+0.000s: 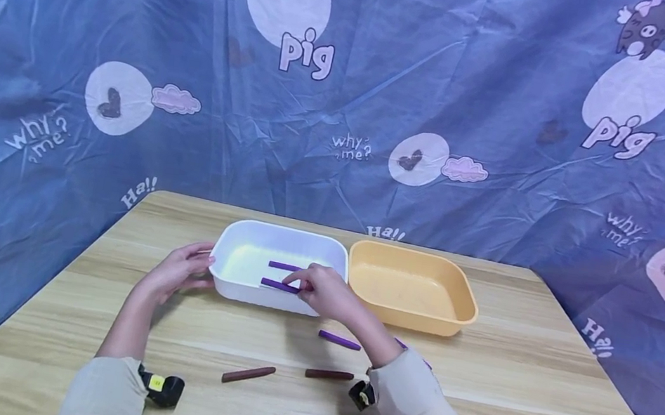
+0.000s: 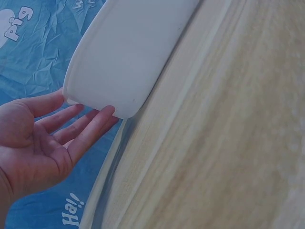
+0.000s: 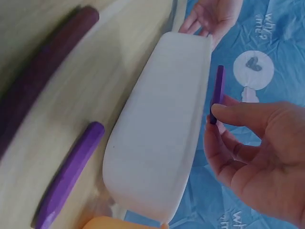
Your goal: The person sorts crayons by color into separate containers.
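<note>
My right hand [image 1: 324,290] pinches a purple crayon [image 1: 279,286] between thumb and fingers, over the near side of the white bin [image 1: 269,298]. In the right wrist view the held crayon [image 3: 218,88] stands out past the bin's rim. A second purple crayon [image 1: 282,266] lies inside the bin, its right end hidden by the hand. At the bin's left end is my left hand [image 1: 182,270]. The left wrist view shows that hand's fingertips [image 2: 107,110] touching the end wall, fingers mostly straight, with the thumb at the rim.
A yellow bin [image 1: 418,322] stands right beside the white one. On the table lie a purple crayon [image 1: 339,340] and two brown crayons [image 1: 248,374]. Another purple crayon [image 1: 400,343] is partly covered by the right forearm. A patterned blue cloth [image 1: 348,96] hangs behind.
</note>
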Demonstrator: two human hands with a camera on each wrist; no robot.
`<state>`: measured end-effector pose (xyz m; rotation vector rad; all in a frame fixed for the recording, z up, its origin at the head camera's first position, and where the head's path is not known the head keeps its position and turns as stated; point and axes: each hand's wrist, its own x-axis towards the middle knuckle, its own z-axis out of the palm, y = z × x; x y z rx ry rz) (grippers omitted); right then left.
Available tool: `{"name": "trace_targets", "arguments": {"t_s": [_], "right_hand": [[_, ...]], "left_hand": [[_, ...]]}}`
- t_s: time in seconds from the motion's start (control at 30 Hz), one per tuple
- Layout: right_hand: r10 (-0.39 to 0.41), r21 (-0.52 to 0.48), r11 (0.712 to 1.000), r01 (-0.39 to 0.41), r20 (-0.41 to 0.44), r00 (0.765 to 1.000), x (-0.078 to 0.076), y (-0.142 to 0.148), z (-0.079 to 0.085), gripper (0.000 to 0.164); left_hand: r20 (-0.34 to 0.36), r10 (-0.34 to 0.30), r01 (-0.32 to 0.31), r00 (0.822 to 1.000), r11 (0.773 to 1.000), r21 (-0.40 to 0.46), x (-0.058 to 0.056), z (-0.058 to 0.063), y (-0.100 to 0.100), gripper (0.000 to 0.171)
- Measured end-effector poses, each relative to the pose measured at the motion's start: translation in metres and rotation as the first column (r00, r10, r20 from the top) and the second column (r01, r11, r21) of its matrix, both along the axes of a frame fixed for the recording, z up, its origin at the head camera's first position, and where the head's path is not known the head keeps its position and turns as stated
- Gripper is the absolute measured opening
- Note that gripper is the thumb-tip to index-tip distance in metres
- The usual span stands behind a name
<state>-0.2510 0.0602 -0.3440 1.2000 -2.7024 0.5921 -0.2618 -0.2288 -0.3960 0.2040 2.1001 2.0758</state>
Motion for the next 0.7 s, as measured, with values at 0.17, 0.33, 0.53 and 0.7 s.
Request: {"name": "trace_targets", "arguments": {"t_s": [0.17, 0.33, 0.53, 0.7], "right_hand": [[-0.036, -0.002, 0.999, 0.036, 0.004, 0.999, -0.013, -0.004, 0.001, 0.033], [-0.071, 0.006, 0.997, 0.071, 0.014, 0.997, -0.024, -0.008, 0.004, 0.032], [-0.097, 0.025, 0.995, 0.097, 0.022, 0.995, -0.035, -0.014, 0.004, 0.031], [-0.116, 0.051, 0.992, 0.114, 0.027, 0.993, -0.044, -0.018, 0.002, 0.033]], "left_hand": [[0.002, -0.002, 0.002, 1.0, 1.0, 0.003, -0.001, 0.0, 0.001, 0.054], [0.005, 0.001, -0.001, 1.0, 1.0, 0.009, -0.001, -0.001, 0.001, 0.054], [0.003, 0.002, -0.002, 1.0, 1.0, 0.004, -0.001, -0.001, 0.0, 0.054], [-0.004, 0.002, -0.002, 1.0, 1.0, 0.004, -0.001, -0.002, -0.001, 0.054]]}}
